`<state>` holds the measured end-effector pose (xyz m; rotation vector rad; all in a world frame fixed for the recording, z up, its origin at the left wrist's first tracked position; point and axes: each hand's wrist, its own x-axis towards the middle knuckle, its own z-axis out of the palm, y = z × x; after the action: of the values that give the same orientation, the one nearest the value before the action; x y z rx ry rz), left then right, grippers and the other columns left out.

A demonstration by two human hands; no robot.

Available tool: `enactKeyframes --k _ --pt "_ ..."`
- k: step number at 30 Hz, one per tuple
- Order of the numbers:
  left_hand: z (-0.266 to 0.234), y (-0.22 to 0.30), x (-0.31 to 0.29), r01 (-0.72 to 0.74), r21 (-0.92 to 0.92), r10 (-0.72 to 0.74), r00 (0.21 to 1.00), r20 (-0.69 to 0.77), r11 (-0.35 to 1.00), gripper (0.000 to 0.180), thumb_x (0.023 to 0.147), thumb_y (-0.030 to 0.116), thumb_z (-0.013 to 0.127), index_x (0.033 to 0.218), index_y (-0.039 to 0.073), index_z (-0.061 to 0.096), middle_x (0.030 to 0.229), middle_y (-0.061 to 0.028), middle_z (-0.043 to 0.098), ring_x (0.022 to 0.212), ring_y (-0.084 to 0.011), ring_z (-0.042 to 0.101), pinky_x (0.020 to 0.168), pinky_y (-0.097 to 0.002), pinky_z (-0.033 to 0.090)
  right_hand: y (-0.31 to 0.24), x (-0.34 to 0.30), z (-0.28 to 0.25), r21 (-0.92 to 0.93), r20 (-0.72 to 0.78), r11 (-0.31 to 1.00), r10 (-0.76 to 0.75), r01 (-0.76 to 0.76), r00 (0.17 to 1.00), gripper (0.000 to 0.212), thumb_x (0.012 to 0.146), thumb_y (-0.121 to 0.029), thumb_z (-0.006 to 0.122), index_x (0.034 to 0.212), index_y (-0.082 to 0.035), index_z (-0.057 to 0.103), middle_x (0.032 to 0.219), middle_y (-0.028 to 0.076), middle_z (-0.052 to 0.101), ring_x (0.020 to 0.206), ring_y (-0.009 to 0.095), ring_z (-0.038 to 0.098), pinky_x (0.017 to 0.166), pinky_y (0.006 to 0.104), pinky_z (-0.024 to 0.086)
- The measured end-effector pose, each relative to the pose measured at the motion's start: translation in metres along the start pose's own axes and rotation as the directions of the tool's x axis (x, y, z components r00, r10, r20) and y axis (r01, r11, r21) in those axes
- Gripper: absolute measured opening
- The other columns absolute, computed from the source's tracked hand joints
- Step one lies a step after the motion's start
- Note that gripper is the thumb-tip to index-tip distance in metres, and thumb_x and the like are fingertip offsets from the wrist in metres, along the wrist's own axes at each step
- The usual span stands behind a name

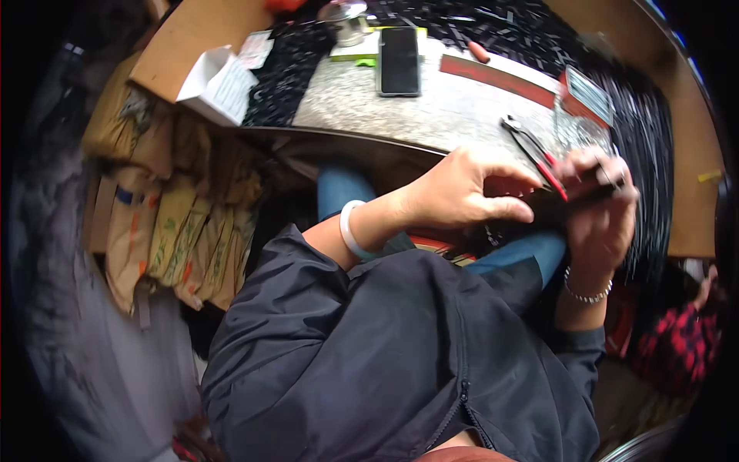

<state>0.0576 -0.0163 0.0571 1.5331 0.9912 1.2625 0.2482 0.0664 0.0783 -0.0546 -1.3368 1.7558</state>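
Observation:
My left hand (481, 189), with a pale bangle on its wrist, is over my lap at the table's front edge. Its thumb and fingers are apart, with nothing visible between them. My right hand (596, 204), wearing a beaded bracelet, is raised just to the right and smeared by motion. A dark piece (604, 185) lies across its curled fingers; its exact kind is too blurred to tell. Close to both hands, pliers with red handles (533, 150) rest on the table, jaws pointing away from me. Behind my right hand stands a clear container (579, 127).
A black phone (399, 61) lies on the worktop (339, 100), near a red strip (496, 79). Many black pieces (477, 19) are heaped at the back and right. An open white box (219, 85) is at left, above stacked sacks (177, 231). Another person's checked sleeve (681, 346) shows at right.

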Motion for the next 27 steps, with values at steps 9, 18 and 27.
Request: enactKeyframes --k 9,18,27 --pt "-0.227 -0.075 -0.102 0.706 0.701 0.452 0.595 -0.665 0.101 0.026 0.075 0.016 0.064 0.097 0.003 0.062 0.091 -0.0158 0.060 0.086 -0.0322 0.058 0.076 -0.0388 0.047 -0.007 -0.007 0.008 0.101 0.044 0.992 0.067 -0.071 0.997 0.035 0.087 -0.039 0.055 0.089 -0.005 0.045 0.098 0.011 0.042 0.086 0.021 0.043 0.078 0.0401 0.042" --pt "-0.284 -0.104 -0.113 0.779 0.599 0.340 0.522 -0.782 0.183 0.029 0.072 0.024 0.068 0.093 0.005 0.062 0.084 -0.0159 0.064 0.080 -0.0323 0.061 0.071 -0.0382 0.047 0.006 0.004 0.021 -0.146 -0.069 0.989 0.028 -0.038 0.997 0.015 0.080 -0.002 0.056 0.088 -0.006 0.045 0.095 0.011 0.045 0.085 0.020 0.049 0.073 0.0353 0.045" --pt "-0.139 -0.002 -0.002 -0.129 0.060 0.136 0.740 -0.659 0.990 0.028 0.086 0.003 0.055 0.113 -0.003 0.055 0.098 -0.0106 0.060 0.088 -0.0153 0.060 0.077 -0.0237 0.049 0.028 -0.002 0.020 -0.193 -0.144 0.975 0.084 -0.111 0.986 0.014 0.080 -0.006 0.065 0.085 -0.002 0.052 0.081 0.006 0.055 0.075 0.016 0.056 0.071 0.0293 0.047"
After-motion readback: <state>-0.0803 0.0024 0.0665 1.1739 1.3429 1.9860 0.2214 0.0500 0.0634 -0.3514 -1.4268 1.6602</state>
